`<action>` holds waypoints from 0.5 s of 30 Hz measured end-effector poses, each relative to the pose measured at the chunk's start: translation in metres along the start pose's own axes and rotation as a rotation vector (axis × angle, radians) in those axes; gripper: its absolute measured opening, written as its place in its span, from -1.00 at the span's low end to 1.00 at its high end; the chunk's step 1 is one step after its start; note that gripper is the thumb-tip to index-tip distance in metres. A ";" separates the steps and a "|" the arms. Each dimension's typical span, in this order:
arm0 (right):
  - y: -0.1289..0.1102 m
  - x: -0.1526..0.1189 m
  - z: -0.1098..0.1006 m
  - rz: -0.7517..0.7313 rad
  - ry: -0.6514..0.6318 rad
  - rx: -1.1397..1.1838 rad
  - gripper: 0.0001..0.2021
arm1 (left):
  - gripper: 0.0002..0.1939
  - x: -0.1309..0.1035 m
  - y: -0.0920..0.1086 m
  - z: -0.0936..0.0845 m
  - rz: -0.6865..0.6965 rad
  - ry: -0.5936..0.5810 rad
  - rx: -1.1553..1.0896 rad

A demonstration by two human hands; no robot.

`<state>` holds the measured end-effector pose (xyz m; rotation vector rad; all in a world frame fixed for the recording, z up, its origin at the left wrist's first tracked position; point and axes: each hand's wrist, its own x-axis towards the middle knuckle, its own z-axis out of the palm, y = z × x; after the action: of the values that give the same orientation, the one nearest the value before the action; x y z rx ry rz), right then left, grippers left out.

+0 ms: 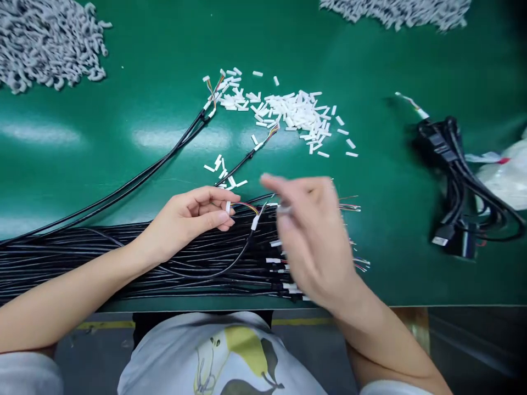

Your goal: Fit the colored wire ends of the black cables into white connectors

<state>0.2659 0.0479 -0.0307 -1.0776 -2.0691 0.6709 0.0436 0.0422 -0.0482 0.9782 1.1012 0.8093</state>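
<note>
Head view: left hand point(190, 216) pinches a white connector point(228, 207); right hand point(316, 236) is blurred, its hold unclear.

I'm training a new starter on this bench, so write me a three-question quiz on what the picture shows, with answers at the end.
1. Multiple choice: What does the left hand pinch?
A) A USB plug
B) A white connector with thin coloured wires
C) A grey piece from a pile

2. True or false: From the wearer's view, the coiled cable lies to the right of the heap of white pieces.

3. Fill in: The pile at the far left of the table is ____ in colour.

Key: 1. B; 2. True; 3. grey.
</note>
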 end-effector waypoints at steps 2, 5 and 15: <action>-0.005 -0.005 0.009 -0.114 -0.153 0.014 -0.54 | -0.78 -0.001 0.003 0.001 0.002 0.002 0.007; -0.003 -0.010 0.024 -0.182 -0.143 0.068 -0.56 | -0.79 -0.002 0.005 0.002 0.000 0.022 0.033; 0.009 -0.012 0.031 -0.226 -0.003 -0.073 -0.65 | -0.76 -0.006 0.006 0.003 0.049 0.086 0.176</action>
<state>0.2509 0.0386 -0.0601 -0.8649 -2.1904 0.4878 0.0447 0.0383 -0.0402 1.1292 1.2426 0.8103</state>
